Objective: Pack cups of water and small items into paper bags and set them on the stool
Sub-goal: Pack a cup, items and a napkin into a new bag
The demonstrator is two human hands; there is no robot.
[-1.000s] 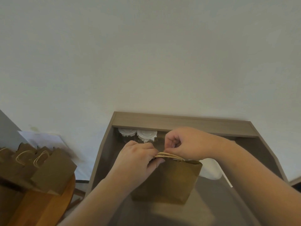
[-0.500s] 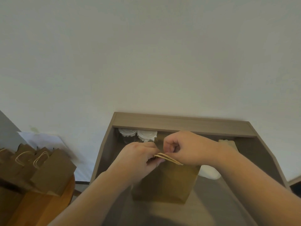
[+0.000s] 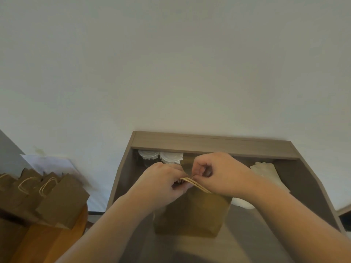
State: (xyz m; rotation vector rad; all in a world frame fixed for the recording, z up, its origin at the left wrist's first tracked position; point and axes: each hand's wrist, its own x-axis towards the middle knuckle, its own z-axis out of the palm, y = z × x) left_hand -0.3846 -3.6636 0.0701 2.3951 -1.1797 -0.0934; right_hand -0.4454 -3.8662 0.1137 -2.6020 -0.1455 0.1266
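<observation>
Brown paper bag [image 3: 191,215] stands upright at the desk's [image 3: 209,144] centre, mouth upward, long axis apparently vertical. Both the left hand [image 3: 161,183] and the right hand [image 3: 218,173] pinch its twine handles [image 3: 195,184] together at the top. Two lidded cups [image 3: 161,157] stand at the desk's rear.

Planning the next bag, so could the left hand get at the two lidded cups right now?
Probably, once freed: the left hand pinches the bag handles, and the lidded cups stand just beyond it, nothing between.
</observation>
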